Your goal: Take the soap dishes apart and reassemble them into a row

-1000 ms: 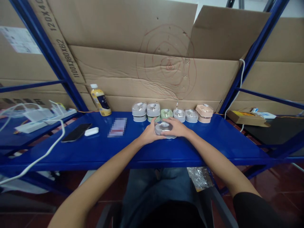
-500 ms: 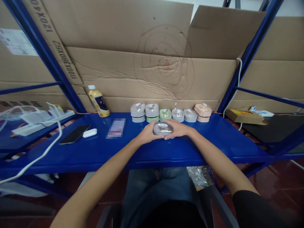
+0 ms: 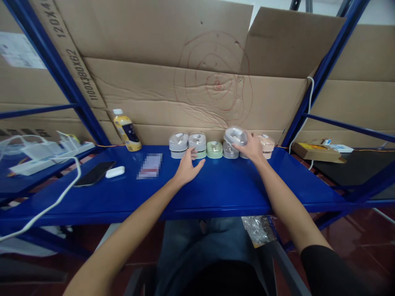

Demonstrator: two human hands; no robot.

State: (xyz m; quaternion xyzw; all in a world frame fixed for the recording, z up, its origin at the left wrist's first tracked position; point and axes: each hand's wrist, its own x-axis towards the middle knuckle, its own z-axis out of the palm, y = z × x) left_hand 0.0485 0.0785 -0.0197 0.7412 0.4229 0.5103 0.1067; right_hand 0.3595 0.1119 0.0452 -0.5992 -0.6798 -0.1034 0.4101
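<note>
In the lower half of the frame, I see my two arms reaching forward over a blue counter point(image 3: 212, 193). My right hand point(image 3: 253, 147), right of center, holds a clear-lidded gray box point(image 3: 235, 136), thumb at its near side and fingers around its right end. The held box looks slightly tilted and sits above a row of small boxes at the back. It overlaps the lidded box point(image 3: 230, 152) behind and below it; I cannot tell whether the two touch.

My left hand point(image 3: 186, 167), near the center, is empty, with fingers spread and thumb wide. Its fingertips are in front of the green-based stack point(image 3: 197, 142); contact is unclear. A green box point(image 3: 214, 149) stands between the hands, a gray stack point(image 3: 178, 142) is farther left, and a peach stack point(image 3: 268, 144) is partly behind my right hand.

I judge the clear lid to be smooth and likely to slip, so a firm, even grip low on the sides suits it better than a squeeze on top. Over such a close row, a level wrist and slow movements would avoid knocking neighbors. My fingers hide part of the right end, so clearance there needs care. My left hand would be safest clear of the stacks.
</note>
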